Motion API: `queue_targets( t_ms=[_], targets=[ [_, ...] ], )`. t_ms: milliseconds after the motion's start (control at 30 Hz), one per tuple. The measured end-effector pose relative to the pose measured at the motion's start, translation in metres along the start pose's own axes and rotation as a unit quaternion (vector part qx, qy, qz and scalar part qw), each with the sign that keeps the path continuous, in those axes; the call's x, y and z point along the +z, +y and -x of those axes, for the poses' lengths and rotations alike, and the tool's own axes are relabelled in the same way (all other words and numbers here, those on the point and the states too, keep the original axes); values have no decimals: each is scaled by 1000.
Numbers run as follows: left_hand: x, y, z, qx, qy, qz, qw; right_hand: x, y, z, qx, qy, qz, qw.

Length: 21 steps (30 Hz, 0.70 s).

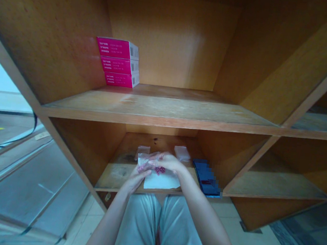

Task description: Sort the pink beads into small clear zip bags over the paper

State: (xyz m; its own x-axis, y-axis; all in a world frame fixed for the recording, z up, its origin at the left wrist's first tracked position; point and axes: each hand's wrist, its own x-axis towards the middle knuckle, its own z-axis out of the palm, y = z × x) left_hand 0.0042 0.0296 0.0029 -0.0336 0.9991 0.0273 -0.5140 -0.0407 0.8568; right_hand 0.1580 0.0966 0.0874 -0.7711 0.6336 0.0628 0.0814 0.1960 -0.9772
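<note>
On the lower shelf, a white sheet of paper [161, 181] carries a small heap of red bead-like pieces [160, 170]. My left hand [134, 180] is closed on the side of a small clear plastic bag [143, 161], with reddish bits showing near its fingers. Reaching in from the right, my right hand [168, 162] has its fingers bent and pressed together at the bag's upper part, just above the heap. The fingers cover much of the bag, so its opening cannot be made out.
Behind the hands lie another small clear bag [143, 150] and a stack of clear bags or film [182, 153]. A dark phone [206, 177] lies at the right, by the shelf's front edge. Three pink boxes [118, 63] are stacked on the upper shelf [176, 107].
</note>
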Motion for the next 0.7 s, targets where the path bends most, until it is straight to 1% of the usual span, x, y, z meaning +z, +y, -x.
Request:
queue_targets(
  t_ms=[100, 167, 233, 367, 500, 700],
  targets=[
    [7, 2, 1, 7, -58, 22, 998, -1, -1, 0, -8, -36, 1, 999],
    [12, 4, 1, 26, -87, 43, 995, -1, 0, 1, 12, -44, 8, 999],
    [14, 7, 0, 40, -100, 52, 993, -2, 2, 1, 37, -47, 8, 998],
    [13, 7, 1, 43, -95, 51, 993, -4, 7, 2, 65, -61, 7, 996],
    [11, 4, 1, 39, -81, 65, 994, -6, 11, 1, 64, -79, 6, 995],
    [13, -1, 0, 40, -47, 100, 993, -7, 18, 2, 66, -85, 18, 994]
  ],
)
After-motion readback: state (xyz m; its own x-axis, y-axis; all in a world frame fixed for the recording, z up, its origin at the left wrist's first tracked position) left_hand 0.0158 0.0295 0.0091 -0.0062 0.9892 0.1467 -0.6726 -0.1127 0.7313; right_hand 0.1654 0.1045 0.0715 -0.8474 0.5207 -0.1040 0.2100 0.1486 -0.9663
